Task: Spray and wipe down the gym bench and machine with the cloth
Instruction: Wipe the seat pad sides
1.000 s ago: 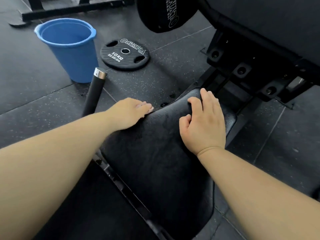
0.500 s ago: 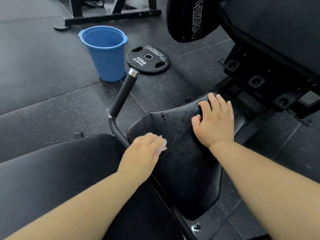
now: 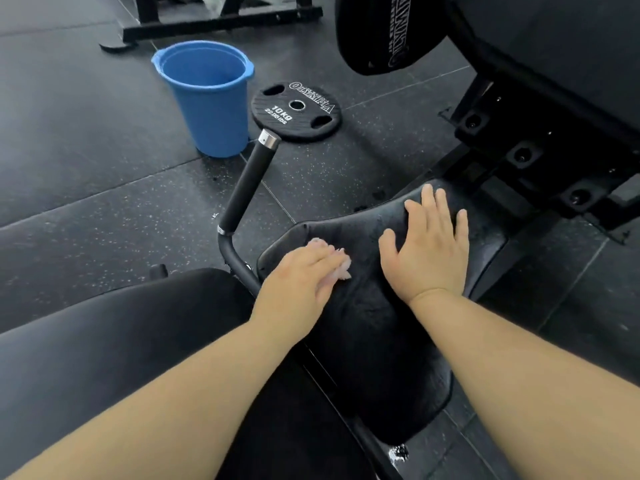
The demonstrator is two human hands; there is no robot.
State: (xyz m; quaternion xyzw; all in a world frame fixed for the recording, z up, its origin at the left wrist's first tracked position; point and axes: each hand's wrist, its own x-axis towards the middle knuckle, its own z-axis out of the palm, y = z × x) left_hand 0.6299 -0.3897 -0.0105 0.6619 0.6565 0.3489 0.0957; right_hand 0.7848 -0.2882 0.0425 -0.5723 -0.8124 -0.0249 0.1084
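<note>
Two hands lay on the wet bench (image 3: 374, 341): left hand (image 3: 301, 275), fingers (image 3: 320, 259) flat, had drawn the cloth (image 3: 341, 268) back along its left edge; right hand (image 3: 429, 251) stayed spread, bracing. Wiping seemed midway.

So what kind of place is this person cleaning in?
Most likely a gym: a 10 kg weight plate lies on speckled rubber floor tiles, beside the black padded seat and grip handle of an exercise machine.
</note>
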